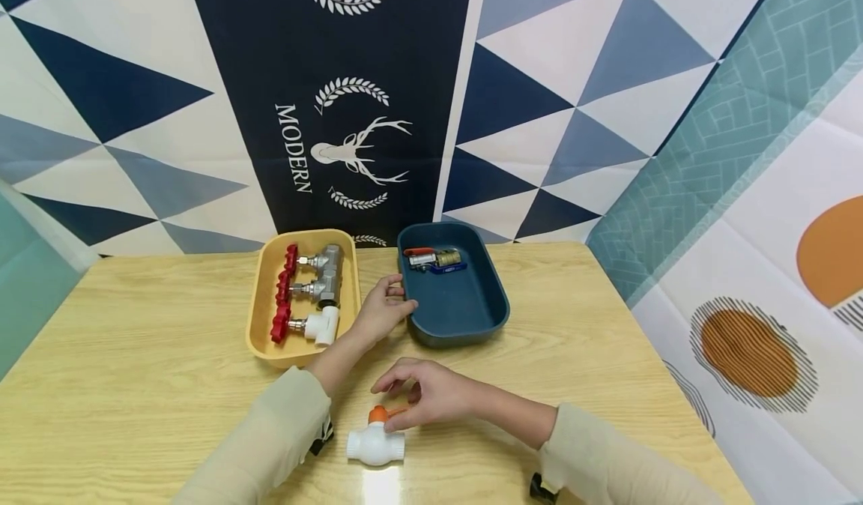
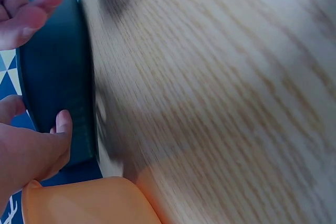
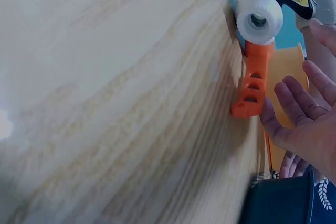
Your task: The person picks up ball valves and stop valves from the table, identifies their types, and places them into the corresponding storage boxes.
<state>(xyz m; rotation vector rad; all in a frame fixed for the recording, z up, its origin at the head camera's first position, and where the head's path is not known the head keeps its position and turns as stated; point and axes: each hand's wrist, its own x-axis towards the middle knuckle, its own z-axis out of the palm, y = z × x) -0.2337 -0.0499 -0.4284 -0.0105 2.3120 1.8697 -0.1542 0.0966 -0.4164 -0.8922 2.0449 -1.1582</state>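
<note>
A white plastic ball valve [image 1: 375,446] with an orange lever handle [image 3: 253,85] lies on the table near me. My right hand [image 1: 438,391] hovers beside it with loosely bent fingers spread apart. The thumb is at the tip of the handle; whether it touches cannot be told. My left hand [image 1: 382,312] holds the left rim of the dark blue bin [image 1: 458,336], thumb over the rim and fingers against the outer wall. Inside that bin lie a valve with a red handle [image 1: 421,256] and a brass valve with a blue handle [image 1: 448,260].
Left of the blue bin stands a yellow bin [image 1: 259,325], holding two metal valves [image 1: 325,273] and a white one [image 1: 322,327], all with red handwheels. My left forearm passes over its near right corner. A patterned cloth backdrop [image 1: 377,78] rises behind the wooden table [image 1: 148,385].
</note>
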